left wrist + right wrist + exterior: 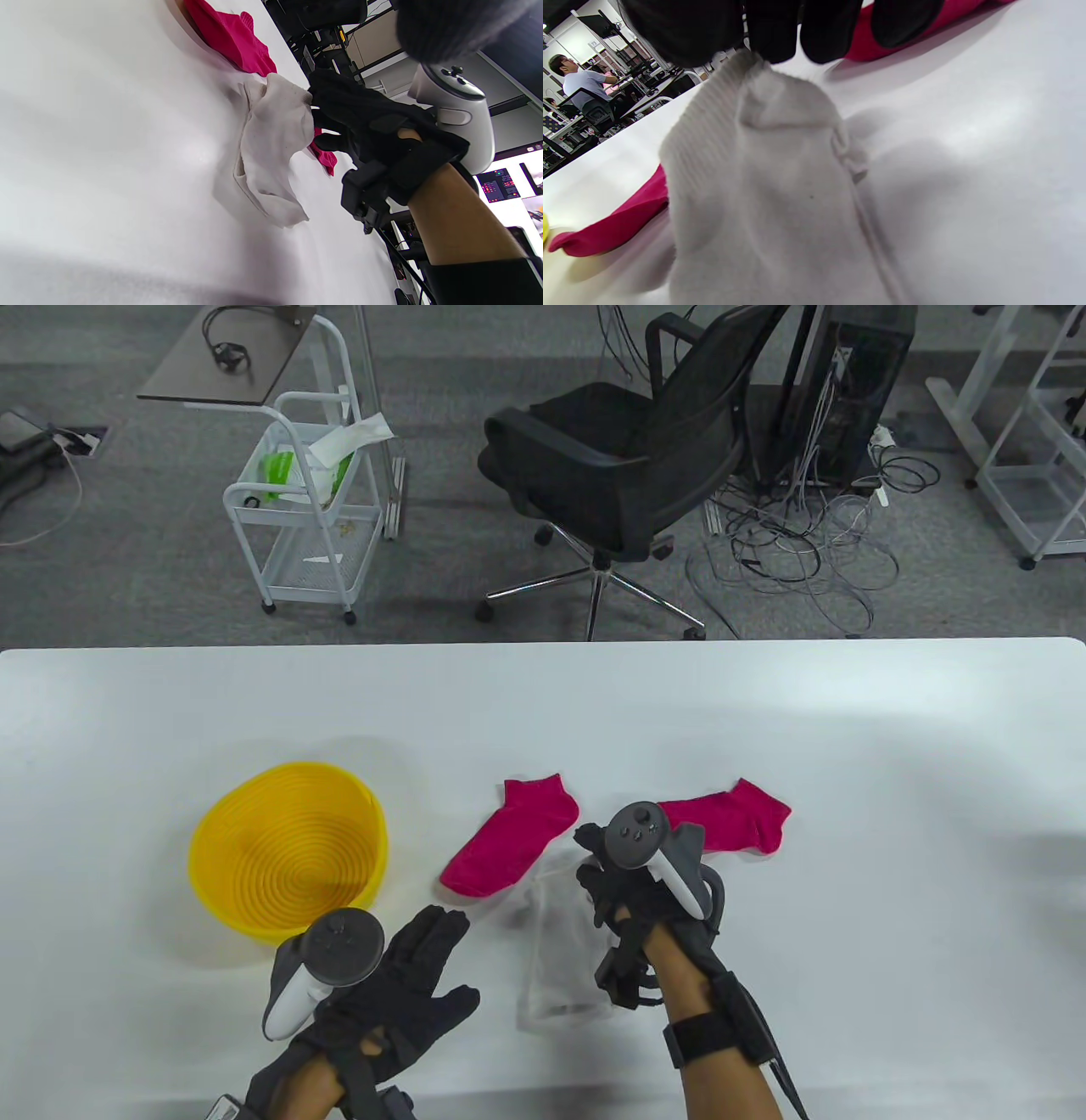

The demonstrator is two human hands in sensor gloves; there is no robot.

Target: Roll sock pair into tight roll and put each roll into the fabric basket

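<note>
A white sock (562, 959) (271, 152) (763, 186) lies near the table's front edge, its cuff end lifted off the surface. My right hand (607, 869) (335, 114) pinches that cuff from above. Two pink socks lie flat on the table: one (512, 848) (611, 228) left of my right hand, the other (730, 816) (231, 36) beyond it to the right. The yellow basket (288, 848) stands at the left, with nothing in it. My left hand (416, 976) hovers flat over the table just left of the white sock, fingers spread, holding nothing.
A black office chair (628, 458), a white trolley (305, 500) and loose cables (797, 543) stand on the floor beyond the table's far edge. A person (581, 80) sits at a distant desk in the right wrist view.
</note>
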